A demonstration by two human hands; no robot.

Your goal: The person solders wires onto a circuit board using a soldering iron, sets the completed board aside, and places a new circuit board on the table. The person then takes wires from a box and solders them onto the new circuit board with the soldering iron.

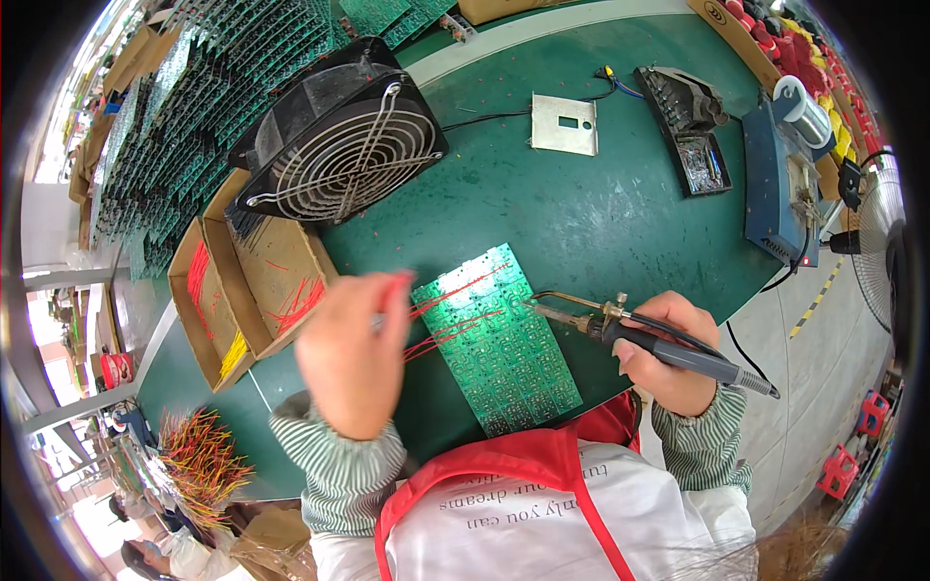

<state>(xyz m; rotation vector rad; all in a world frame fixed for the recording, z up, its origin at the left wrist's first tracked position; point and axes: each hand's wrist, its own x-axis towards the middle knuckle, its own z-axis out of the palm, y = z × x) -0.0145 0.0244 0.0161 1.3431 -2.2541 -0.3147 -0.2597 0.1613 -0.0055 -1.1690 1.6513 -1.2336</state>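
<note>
A green circuit board (509,353) lies tilted on the bench in front of me. Red wires (455,334) stretch across its upper part and stick out past its left edge. My right hand (673,353) is closed round the black handle of a soldering iron (668,356), which has a thin brass tube along its tip. That tip points left and hovers at or over the board's right side; contact cannot be made out. Left of the board, my left hand (354,349) is motion-blurred, its fingers drawn together with a red smear at their tips.
A cardboard box (250,300) with red and yellow wires stands left, beside a black fan (349,145). Stacked circuit boards (194,126) fill the back left. At right are a blue solder-feeder unit (775,184), a black iron stand (683,107) and a pale metal plate (564,136).
</note>
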